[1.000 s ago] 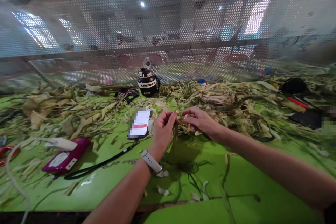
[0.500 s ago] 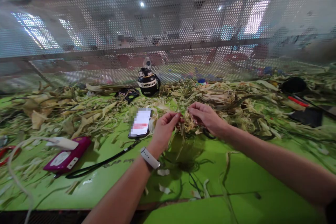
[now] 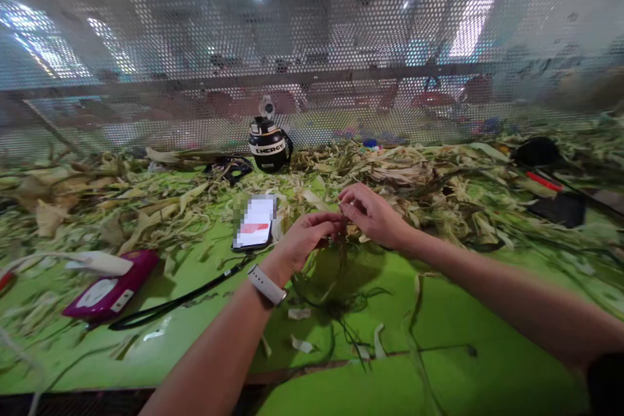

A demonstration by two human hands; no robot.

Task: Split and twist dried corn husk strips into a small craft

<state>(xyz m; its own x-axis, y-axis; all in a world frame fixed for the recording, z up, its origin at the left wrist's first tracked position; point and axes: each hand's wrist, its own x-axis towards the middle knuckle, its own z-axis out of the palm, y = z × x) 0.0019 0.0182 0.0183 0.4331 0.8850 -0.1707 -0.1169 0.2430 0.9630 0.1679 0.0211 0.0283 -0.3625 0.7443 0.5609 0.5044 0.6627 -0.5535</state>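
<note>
A perforated screen [image 3: 312,29] backs a green bench [image 3: 205,351] strewn with husks [image 3: 404,172]. I see the left hand [image 3: 305,239] pinching thin strands [image 3: 343,252]; the right hand [image 3: 374,216] presses fingers [image 3: 358,192] together, contents unclear.

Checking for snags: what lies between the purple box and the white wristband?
A black strap, slanting across the green table; the head view shows it.
</note>
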